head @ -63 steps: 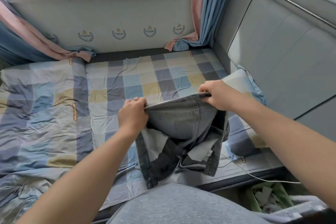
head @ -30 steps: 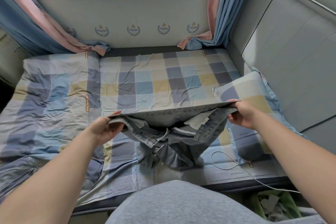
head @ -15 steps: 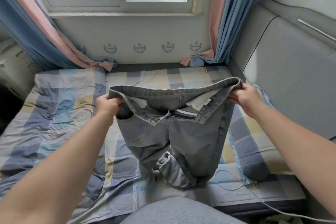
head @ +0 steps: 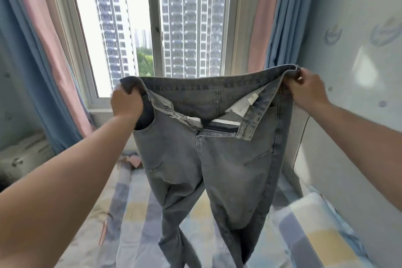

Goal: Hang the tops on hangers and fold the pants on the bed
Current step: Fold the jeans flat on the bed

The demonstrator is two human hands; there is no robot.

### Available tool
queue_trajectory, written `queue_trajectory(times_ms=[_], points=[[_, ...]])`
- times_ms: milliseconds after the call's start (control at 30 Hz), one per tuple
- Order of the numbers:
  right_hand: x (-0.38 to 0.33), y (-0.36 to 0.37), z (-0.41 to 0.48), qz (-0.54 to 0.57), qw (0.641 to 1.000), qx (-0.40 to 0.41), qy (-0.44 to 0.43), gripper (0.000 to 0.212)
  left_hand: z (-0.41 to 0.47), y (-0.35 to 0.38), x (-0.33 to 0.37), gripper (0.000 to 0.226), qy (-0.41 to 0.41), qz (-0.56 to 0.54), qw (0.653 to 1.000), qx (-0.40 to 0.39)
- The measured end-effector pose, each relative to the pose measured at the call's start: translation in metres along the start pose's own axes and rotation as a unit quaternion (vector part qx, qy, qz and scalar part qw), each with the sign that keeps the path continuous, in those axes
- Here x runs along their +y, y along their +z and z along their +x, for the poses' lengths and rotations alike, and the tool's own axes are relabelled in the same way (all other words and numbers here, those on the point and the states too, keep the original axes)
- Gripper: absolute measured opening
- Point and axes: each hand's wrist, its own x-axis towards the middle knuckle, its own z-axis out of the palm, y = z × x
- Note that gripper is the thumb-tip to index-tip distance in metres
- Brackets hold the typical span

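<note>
The grey jeans (head: 217, 159), half a second ago still touching the bed (head: 304, 235), now hang high before the window (head: 134, 28) (fly open). The left hand (head: 126, 102) and the right hand (head: 307, 91) each grasp a waistband end; the legs seem straightened, probably ready for folding.

Looks like a bedroom in a home, high up in a city. Shows in the bed (head: 134, 213) with its checked cover of blue, yellow and grey, the padded headboard (head: 322, 180) at the right, the papered wall (head: 359, 6) with pale blue motifs, the pink and blue curtains (head: 43, 50) flanking a tall window (head: 154, 28), and the tower blocks (head: 191, 17) outside.
</note>
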Motion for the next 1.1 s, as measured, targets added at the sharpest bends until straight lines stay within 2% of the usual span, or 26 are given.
queue_trajectory(times_ms=[133,200,333,400,500,600,767,867,933,1000,1100], points=[[-0.039,-0.023,0.048,-0.006,0.999,0.024,-0.036,0.033,0.035,-0.009,0.062,0.039,0.042,-0.043,0.998,0.022],[-0.054,-0.032,0.064,-0.001,0.999,0.023,-0.028,0.037,0.046,-0.015,0.084,0.037,0.068,-0.022,0.997,0.027],[-0.081,-0.046,0.091,0.036,0.999,0.008,0.010,0.050,0.064,-0.027,0.112,0.014,0.122,0.024,0.992,0.039],[-0.093,-0.050,0.100,0.050,0.998,0.002,0.029,0.053,0.072,-0.033,0.123,0.017,0.130,0.050,0.989,0.048],[-0.108,-0.050,0.108,0.075,0.995,-0.008,0.063,0.043,0.079,-0.038,0.140,0.030,0.111,0.085,0.989,0.054],[-0.117,-0.046,0.113,0.132,0.984,-0.012,0.117,0.043,0.084,-0.043,0.155,0.037,0.057,0.104,0.993,0.027],[-0.136,-0.041,0.114,0.256,0.935,-0.035,0.241,0.045,0.088,-0.054,0.177,0.044,-0.026,0.116,0.993,-0.022],[-0.158,-0.035,0.114,0.309,0.907,-0.049,0.281,0.027,0.084,-0.056,0.187,0.041,-0.072,0.043,0.994,-0.077],[-0.175,-0.033,0.111,0.317,0.898,-0.092,0.292,0.014,0.080,-0.056,0.193,0.038,-0.107,-0.043,0.986,-0.122],[-0.192,-0.034,0.105,0.339,0.881,-0.138,0.300,0.012,0.074,-0.053,0.201,0.032,-0.129,-0.121,0.972,-0.154],[-0.217,-0.036,0.097,0.394,0.857,-0.178,0.278,0.013,0.057,-0.044,0.218,0.020,-0.100,-0.205,0.955,-0.190]])
